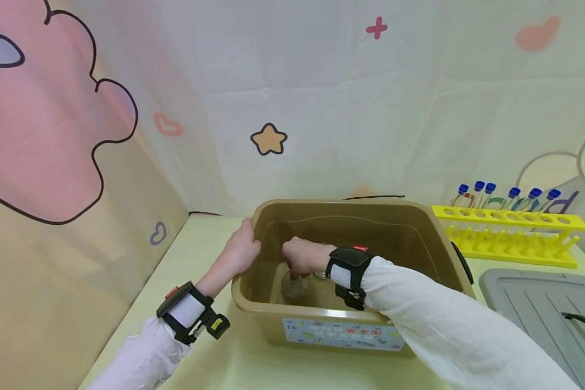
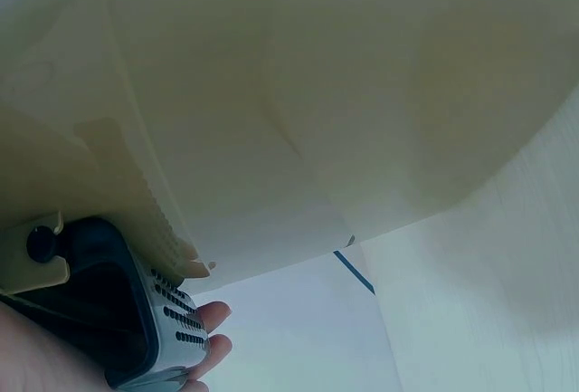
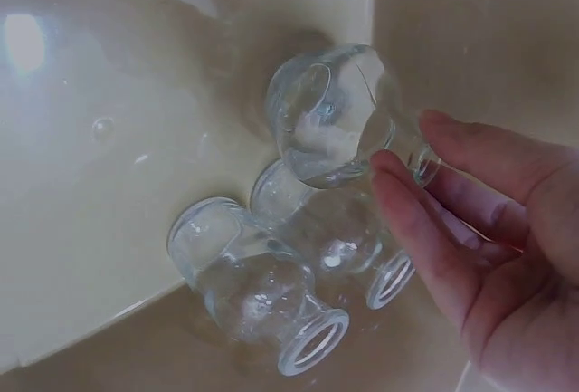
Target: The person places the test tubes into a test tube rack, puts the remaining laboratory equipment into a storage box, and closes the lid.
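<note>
The round-bellied glass jar [image 3: 330,120] is inside the brown plastic bin [image 1: 268,323], its neck pinched in the curled fingers of the right hand [image 3: 502,270], its long axis running away from the fingertips toward its base; a second jar [image 3: 312,220] and third jar [image 3: 253,288] lie nearby; the left hand [image 1: 240,249], farther off, grips the bin's left rim.

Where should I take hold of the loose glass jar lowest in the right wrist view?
Probably best pinched at its narrow neck, just behind the flared rim, coming from the mouth end. The glass jar appears to lie on its side, mouth end nearer the right hand; the rim should help stop slipping.
</note>
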Demonstrator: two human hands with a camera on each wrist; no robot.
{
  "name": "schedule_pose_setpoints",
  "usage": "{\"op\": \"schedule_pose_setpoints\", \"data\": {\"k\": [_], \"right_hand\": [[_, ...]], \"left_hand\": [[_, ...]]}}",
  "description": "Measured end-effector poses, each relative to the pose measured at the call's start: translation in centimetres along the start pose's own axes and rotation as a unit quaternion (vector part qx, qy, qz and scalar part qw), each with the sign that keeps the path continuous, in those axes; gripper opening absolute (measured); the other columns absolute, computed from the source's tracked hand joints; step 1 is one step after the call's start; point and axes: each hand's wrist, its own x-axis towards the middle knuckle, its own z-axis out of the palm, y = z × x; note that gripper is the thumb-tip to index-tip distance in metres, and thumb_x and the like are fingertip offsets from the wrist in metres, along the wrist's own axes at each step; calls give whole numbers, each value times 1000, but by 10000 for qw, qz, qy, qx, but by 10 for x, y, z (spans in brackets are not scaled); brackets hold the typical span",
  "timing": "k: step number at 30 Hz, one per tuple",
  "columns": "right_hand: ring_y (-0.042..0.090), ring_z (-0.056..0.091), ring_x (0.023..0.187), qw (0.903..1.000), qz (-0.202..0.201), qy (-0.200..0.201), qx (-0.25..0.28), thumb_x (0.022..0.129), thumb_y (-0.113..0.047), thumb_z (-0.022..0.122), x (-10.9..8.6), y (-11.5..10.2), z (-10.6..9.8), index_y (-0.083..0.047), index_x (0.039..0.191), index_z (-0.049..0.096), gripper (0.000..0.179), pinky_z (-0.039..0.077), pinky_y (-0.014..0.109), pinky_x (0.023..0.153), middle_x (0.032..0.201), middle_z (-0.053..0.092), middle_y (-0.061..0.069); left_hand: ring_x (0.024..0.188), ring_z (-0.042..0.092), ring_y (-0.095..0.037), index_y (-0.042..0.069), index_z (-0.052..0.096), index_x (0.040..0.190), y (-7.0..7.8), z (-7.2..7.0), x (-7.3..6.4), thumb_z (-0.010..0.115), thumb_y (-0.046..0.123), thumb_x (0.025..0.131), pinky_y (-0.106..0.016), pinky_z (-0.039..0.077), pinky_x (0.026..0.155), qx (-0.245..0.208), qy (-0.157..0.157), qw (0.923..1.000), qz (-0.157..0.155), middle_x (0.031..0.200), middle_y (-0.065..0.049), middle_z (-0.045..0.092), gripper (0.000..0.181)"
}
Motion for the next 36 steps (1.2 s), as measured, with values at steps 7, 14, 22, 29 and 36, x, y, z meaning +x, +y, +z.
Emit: {"op": "schedule_pose_setpoints", "data": {"k": [7,14,22,29,36], "right_hand": [[9,50,42,9999,85,90,-94,71,0,72,0,1,2,-5,60,62,16,40,21,45,52,53,-1],[8,47,40,9995,46,190,-251,71,1,71,-1,2,5,-4,58,60,18,37,20,42,45,49,-4],[8,45,41,9985,87,210,-507,72,-3,73,-2,2,3,-4,58,61,18,36,21,42,45,46,-5],[7,40,41,9991,-33,284,-322,73,-4,71,-8,0,-8,-5,58,59,19,32,21,42,45,42,-6],[8,47,47,9987,-217,348,-291,76,-6,69,-21,-6,-38,-7,66,62,13,38,22,48,55,52,-4]], "left_hand": [[95,51,-34,-13,34,120,2,0,0,42,-3,80,-44,41,78,58,-11,10000,55,105,-26,51,41],[93,51,-32,-11,31,125,7,-1,-1,41,-2,82,-43,42,76,-102,-93,9999,-93,105,-25,51,45],[90,52,-32,-12,32,123,8,0,-1,41,-2,82,-42,43,74,-52,-64,10000,-23,102,-25,52,43],[90,52,-31,-11,33,123,6,2,-1,41,-2,83,-42,43,74,-106,-89,9999,-51,102,-24,52,42],[92,51,-32,-13,32,123,0,1,-1,41,-2,82,-43,42,76,-8,-37,10000,-12,105,-26,51,43]]}}
